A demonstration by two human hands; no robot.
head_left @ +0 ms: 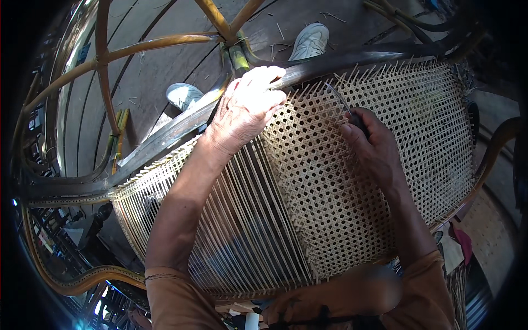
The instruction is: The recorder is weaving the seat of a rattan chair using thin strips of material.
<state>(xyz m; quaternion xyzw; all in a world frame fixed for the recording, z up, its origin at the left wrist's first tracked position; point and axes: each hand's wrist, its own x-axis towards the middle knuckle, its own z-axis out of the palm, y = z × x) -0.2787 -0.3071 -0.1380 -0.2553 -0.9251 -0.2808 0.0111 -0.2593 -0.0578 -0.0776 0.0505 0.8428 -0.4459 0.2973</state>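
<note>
A woven cane panel fills a curved rattan frame in front of me. Its right part is a close mesh with small holes; the left part holds only parallel cane strands. Short strand ends stick out along the far edge. My left hand, in bright glare, is closed over the dark far rail of the frame, thumb on the near side. My right hand grips an awl-like tool with a dark handle and a thin, slightly curved metal shaft. Its tip lies close to the strand ends by the rail.
Yellow-brown rattan poles of the frame rise at the far left, with a curved rattan arm at the near left and another at the right. Light shoes stand on the plank floor beyond the rail, among cane scraps.
</note>
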